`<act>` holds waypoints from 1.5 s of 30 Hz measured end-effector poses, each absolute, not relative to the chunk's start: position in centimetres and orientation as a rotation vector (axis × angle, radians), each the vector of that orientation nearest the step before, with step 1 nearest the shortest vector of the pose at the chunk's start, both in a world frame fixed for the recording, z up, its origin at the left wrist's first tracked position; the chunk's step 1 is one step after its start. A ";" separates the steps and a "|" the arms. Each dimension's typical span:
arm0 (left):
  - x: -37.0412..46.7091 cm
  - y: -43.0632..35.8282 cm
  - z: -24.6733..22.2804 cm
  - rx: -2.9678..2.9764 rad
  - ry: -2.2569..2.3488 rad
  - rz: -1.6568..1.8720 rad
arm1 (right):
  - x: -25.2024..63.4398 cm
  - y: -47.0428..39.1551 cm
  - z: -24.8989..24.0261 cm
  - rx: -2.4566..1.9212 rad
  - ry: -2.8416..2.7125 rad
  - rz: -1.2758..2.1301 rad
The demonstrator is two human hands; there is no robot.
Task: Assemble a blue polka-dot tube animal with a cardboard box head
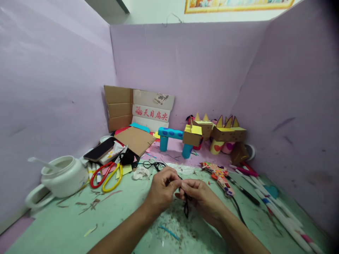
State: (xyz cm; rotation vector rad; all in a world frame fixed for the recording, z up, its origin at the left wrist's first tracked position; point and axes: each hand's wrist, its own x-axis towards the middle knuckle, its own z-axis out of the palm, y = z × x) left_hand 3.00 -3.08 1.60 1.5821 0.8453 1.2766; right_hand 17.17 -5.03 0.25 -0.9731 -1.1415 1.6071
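My left hand (163, 187) and my right hand (198, 195) meet in the middle of the view, above the green table surface (127, 225). Both are closed in a pinch on a thin black cord (186, 208), their fingertips touching or nearly so. A loop of the cord hangs below my right hand. More black cord (153, 164) lies in loose coils behind my left hand. Part of the cord is hidden by my fingers.
Left: a white pot (65, 178), red scissors (100, 174), yellow scissors (113, 179) and a phone (100, 149). Behind: a blue tube figure (171, 133) and cardboard pieces (135, 140). Right: a patterned glue gun (221, 178) and white markers (283, 215). Purple walls surround the table.
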 end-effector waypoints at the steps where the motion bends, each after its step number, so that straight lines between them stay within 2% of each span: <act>1: 3.0 -3.0 1.5 1.643 0.851 1.298 | 17.2 -5.0 0.4 -0.986 -1.167 1.585; 12: 2.3 -2.3 1.6 1.764 0.964 1.405 | 17.3 -5.1 1.6 -1.142 -1.259 1.474; 17: 2.3 -2.3 1.3 1.703 1.044 1.446 | 17.7 -4.7 1.8 -1.262 -1.235 1.292; 21: 3.0 -2.3 1.1 1.426 1.048 1.284 | 18.2 -4.6 2.0 -1.190 -1.253 1.220; 28: 4.9 -3.1 0.4 0.978 0.755 0.938 | 19.0 -4.7 1.9 -1.147 -1.353 1.050; 33: 5.0 -3.2 0.0 0.996 0.721 0.842 | 19.9 -4.5 2.1 -1.225 -1.455 0.907; 41: 4.2 -2.4 0.2 1.203 0.925 1.024 | 21.8 -3.9 2.9 -1.115 -1.810 0.619; 45: 3.8 -2.3 0.2 1.405 1.074 1.056 | 22.6 -3.9 2.9 -1.123 -2.052 0.341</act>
